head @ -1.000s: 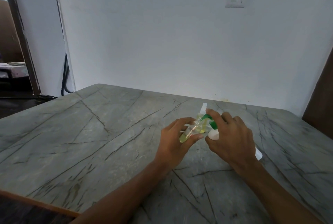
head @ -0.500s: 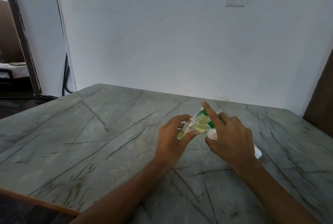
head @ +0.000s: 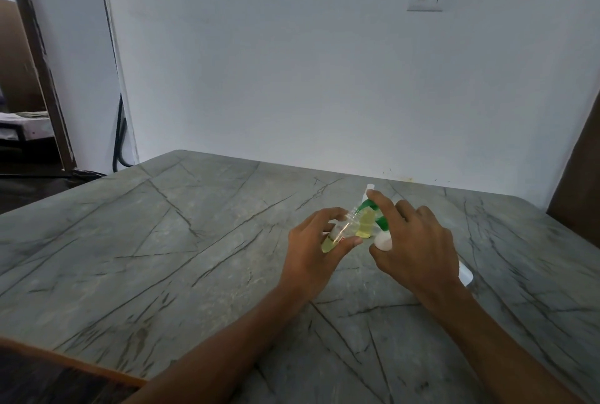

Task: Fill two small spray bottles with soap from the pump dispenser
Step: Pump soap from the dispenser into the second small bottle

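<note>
Head view, centre right: my left hand (head: pixel 310 242) pinches a small clear plastic spray bottle (head: pixel 341 230); my right hand (head: pixel 414 241) grips the green-collared soap pump dispenser (head: pixel 368 205).

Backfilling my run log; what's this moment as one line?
left hand grips small spray bottle, tilted, partly filled | right hand holds pump dispenser, index finger on head | bottle mouth at pump head

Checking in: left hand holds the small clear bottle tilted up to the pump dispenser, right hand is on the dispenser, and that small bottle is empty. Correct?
Not quite. The head view shows yellow-green liquid in the small bottle, so it is not empty. The rest holds: the left hand holds it tilted toward the pump dispenser, and the right hand is on the dispenser.
</note>
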`<action>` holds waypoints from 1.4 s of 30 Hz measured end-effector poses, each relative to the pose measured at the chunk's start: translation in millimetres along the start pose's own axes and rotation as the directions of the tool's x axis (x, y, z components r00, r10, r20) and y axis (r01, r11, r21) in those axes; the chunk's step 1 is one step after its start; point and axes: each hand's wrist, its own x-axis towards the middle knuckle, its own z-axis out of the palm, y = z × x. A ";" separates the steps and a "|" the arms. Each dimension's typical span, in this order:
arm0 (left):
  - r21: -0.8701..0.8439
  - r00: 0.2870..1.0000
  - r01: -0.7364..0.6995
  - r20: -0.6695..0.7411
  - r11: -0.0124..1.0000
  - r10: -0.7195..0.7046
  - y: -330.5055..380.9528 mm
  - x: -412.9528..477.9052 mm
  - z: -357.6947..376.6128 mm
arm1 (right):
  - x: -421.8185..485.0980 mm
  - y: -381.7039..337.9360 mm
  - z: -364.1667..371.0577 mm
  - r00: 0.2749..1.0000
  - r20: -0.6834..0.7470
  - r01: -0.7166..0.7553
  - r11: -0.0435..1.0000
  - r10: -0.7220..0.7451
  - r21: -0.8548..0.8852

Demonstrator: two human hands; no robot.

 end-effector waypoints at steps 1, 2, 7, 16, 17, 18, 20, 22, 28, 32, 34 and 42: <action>0.002 1.000 -0.007 0.004 1.000 0.007 -0.1 -0.4 0.4 | -0.3 0.4 0.4 1.000 0.002 -0.004 1.000 0.004 0.004; 0.003 1.000 -0.011 0.007 1.000 0.011 -0.2 -0.8 0.9 | -0.4 0.8 1.2 1.000 0.005 -0.008 1.000 0.008 0.008; 0.010 1.000 -0.008 0.031 1.000 0.008 1.1 -2.5 3.3 | -0.5 3.5 4.8 1.000 -0.007 -0.013 0.999 0.013 0.045; -0.010 1.000 -0.011 0.021 1.000 0.011 1.7 -1.8 1.7 | -2.0 2.5 2.7 1.000 -0.022 -0.021 0.999 0.022 0.040; -0.016 1.000 -0.006 0.010 1.000 0.006 1.5 -1.0 1.0 | -2.2 2.2 1.5 0.999 -0.032 -0.015 0.999 0.016 0.030; -0.023 1.000 0.001 0.000 1.000 -0.001 1.3 -0.3 0.4 | -2.3 1.8 0.4 0.999 -0.039 -0.010 1.000 0.010 0.018; -0.034 1.000 0.005 -0.014 0.999 -0.006 0.9 0.7 -0.1 | -2.7 1.4 -0.4 0.999 -0.044 0.000 1.000 0.000 0.000; -0.033 1.000 0.002 -0.011 0.999 -0.003 0.9 0.5 0.3 | -3.5 1.9 0.3 0.999 -0.039 0.005 1.000 -0.005 0.004; -0.032 1.000 -0.007 -0.012 0.999 0.007 0.1 0.5 0.2 | -3.8 2.4 -0.4 0.999 -0.034 0.010 1.000 -0.010 -0.003; -0.038 1.000 -0.013 -0.008 0.999 0.013 0.3 -0.1 0.7 | -3.3 4.2 0.3 1.000 -0.027 0.012 1.000 -0.011 0.008; -0.033 1.000 -0.026 0.008 0.999 0.026 0.7 -0.5 1.4 | -3.5 6.1 1.3 1.000 -0.016 0.006 1.000 -0.005 0.027; -0.016 0.997 -0.071 0.034 0.997 0.072 2.6 -2.3 2.9 | -2.9 9.1 2.8 0.999 -0.048 -0.009 0.996 0.013 0.089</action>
